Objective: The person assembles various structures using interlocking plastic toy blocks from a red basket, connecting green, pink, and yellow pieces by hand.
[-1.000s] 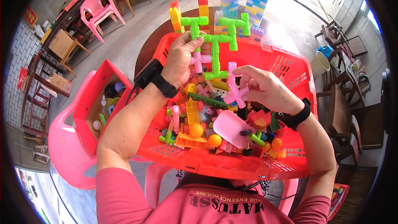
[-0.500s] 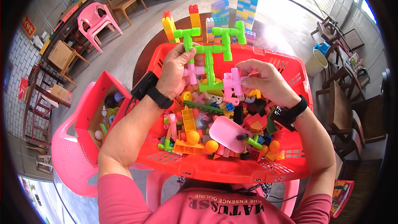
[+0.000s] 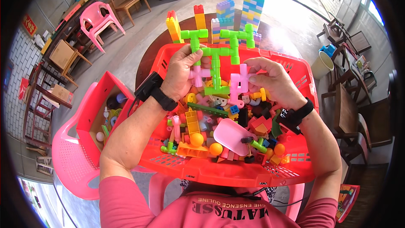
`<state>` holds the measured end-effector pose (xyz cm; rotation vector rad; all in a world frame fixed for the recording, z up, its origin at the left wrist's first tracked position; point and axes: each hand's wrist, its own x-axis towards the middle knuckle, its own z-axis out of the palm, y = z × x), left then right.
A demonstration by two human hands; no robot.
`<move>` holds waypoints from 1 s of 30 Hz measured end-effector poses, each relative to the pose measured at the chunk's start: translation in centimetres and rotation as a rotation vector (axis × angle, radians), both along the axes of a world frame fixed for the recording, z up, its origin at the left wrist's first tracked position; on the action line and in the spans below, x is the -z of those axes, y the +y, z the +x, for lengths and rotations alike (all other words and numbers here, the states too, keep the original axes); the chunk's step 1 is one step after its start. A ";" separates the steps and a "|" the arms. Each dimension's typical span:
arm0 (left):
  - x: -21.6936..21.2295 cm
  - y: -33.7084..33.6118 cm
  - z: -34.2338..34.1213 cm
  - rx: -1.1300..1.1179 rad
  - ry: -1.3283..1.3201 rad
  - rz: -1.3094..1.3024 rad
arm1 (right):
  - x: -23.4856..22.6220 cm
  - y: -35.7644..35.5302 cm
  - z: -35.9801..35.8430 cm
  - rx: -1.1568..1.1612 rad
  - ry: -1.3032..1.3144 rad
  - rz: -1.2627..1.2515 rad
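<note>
My left hand point(image 3: 184, 68) is closed round a branching assembly of bright green toy pipe connectors point(image 3: 216, 55), raised above the red basket point(image 3: 190, 172). A pink pipe connector point(image 3: 199, 75) sits at the lower left of the assembly, beside my fingers. In a pinch between thumb and fingers, my right hand point(image 3: 274, 78) holds another pink pipe connector point(image 3: 239, 80). It is close under the lower end of the assembly's right green branch; whether they touch I cannot tell. Mixed toy pieces fill the basket below, among them a pink toy tray point(image 3: 233, 136) and an orange ball point(image 3: 196, 139).
Towers of building blocks point(image 3: 252, 10) stand on the round dark table point(image 3: 145, 59) behind the basket. At left, a red box point(image 3: 90, 118) of toys rests on a pink plastic chair point(image 3: 67, 160). Wooden chairs point(image 3: 348, 109) line the right side.
The green assembly has shifted slightly right. The pink connector in my right hand has turned a little and come up nearer the right green branch.
</note>
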<state>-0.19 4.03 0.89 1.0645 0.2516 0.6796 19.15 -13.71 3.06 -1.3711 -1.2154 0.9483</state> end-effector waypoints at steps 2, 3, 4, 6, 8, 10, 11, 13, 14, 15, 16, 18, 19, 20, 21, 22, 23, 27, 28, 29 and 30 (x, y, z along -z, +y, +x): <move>0.0 0.0 0.0 0.001 0.000 0.008 | 0.3 0.1 0.1 0.017 0.043 0.010; 0.1 0.0 0.0 -0.001 0.001 0.013 | 0.4 0.1 0.1 0.026 0.067 0.009; 0.1 0.0 0.0 0.002 -0.004 0.022 | 0.5 0.1 0.1 0.034 0.091 0.007; 0.2 0.1 0.0 0.007 -0.002 0.019 | 0.8 0.3 0.0 0.051 0.061 0.001; 0.3 0.2 0.1 0.016 0.000 0.032 | 0.9 0.3 -0.1 0.058 0.051 0.002; 0.4 0.3 0.0 0.024 0.008 0.056 | 1.0 0.4 -0.2 0.061 0.064 -0.001; 0.4 0.3 0.0 0.019 0.011 0.059 | 1.0 0.4 -0.2 0.052 0.073 0.013; 0.5 0.3 0.0 0.013 0.014 0.066 | 0.9 0.3 -0.2 0.049 0.097 0.019; 0.5 0.3 0.0 0.010 0.017 0.065 | 0.9 0.3 -0.2 0.052 0.098 0.010; 0.5 0.2 0.0 0.012 0.016 0.066 | 0.9 0.3 -0.2 0.056 0.098 0.001; 0.4 0.2 0.1 0.014 0.015 0.067 | 0.9 0.3 -0.1 0.048 0.105 0.002; 0.4 0.1 0.1 0.014 0.008 0.051 | 0.8 0.3 0.0 0.051 0.077 -0.012; 0.3 0.0 0.1 0.019 -0.005 0.050 | 0.8 0.3 0.0 0.043 0.067 -0.015; 0.3 0.0 0.1 0.019 0.005 0.041 | 0.7 0.3 0.1 0.035 0.059 -0.022; 0.3 -0.1 0.1 0.024 0.007 0.039 | 0.7 0.3 0.1 0.023 0.052 -0.031; 0.3 -0.1 0.1 0.030 0.009 0.036 | 0.7 0.3 0.1 0.025 0.044 -0.053; 0.2 -0.1 0.1 0.028 0.012 0.039 | 0.7 0.3 0.1 0.006 0.041 -0.039; 0.2 -0.2 0.1 0.030 0.013 0.042 | 0.6 0.3 -0.1 -0.003 0.008 -0.035; 0.2 -0.2 0.1 0.030 0.014 0.041 | 0.5 0.3 -0.1 -0.003 -0.004 -0.038; 0.2 -0.3 0.1 0.034 0.009 0.037 | 0.5 0.3 -0.1 -0.002 -0.001 -0.037; 0.2 -0.3 0.1 0.035 0.007 0.033 | 0.4 0.3 -0.1 -0.003 0.002 -0.039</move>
